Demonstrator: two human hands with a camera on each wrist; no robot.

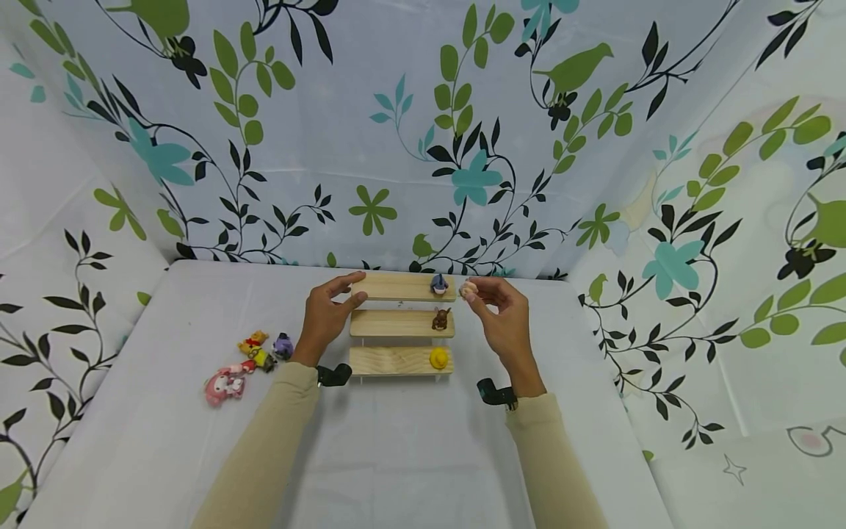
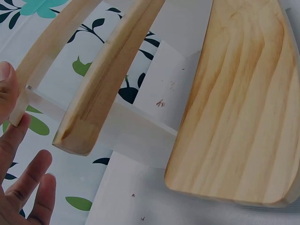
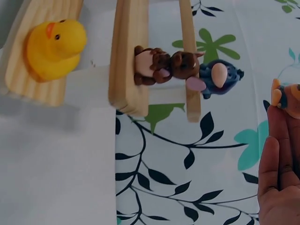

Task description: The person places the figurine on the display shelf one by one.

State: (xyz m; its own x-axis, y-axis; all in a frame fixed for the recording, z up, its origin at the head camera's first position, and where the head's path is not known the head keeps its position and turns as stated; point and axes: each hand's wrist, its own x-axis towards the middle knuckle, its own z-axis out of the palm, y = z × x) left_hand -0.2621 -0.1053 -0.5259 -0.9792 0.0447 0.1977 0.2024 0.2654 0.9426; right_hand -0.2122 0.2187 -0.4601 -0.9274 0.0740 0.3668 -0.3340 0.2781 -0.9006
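Observation:
A three-tier wooden display shelf (image 1: 390, 361) with clear supports stands on the white table. My left hand (image 1: 322, 317) pinches the left end of its top tier between thumb and fingers. Beyond the right end of that tier, my right hand (image 1: 507, 323) holds a small figurine (image 3: 294, 98) by the fingertips; it looks orange and dark, and is partly cut off in the right wrist view. A blue donkey figurine (image 3: 220, 77) sits at the top tier's right end. Below it are a brown animal figurine (image 3: 152, 65) on the middle tier and a yellow rubber duck (image 3: 56, 49) on the lowest.
Left of the shelf lie several more figurines: a pink one (image 1: 217, 389), a yellow and red bear (image 1: 254, 344) and a purple one (image 1: 283, 345). Leaf-patterned cloth (image 1: 410, 213) rises behind the table (image 1: 396, 455) and at both sides.

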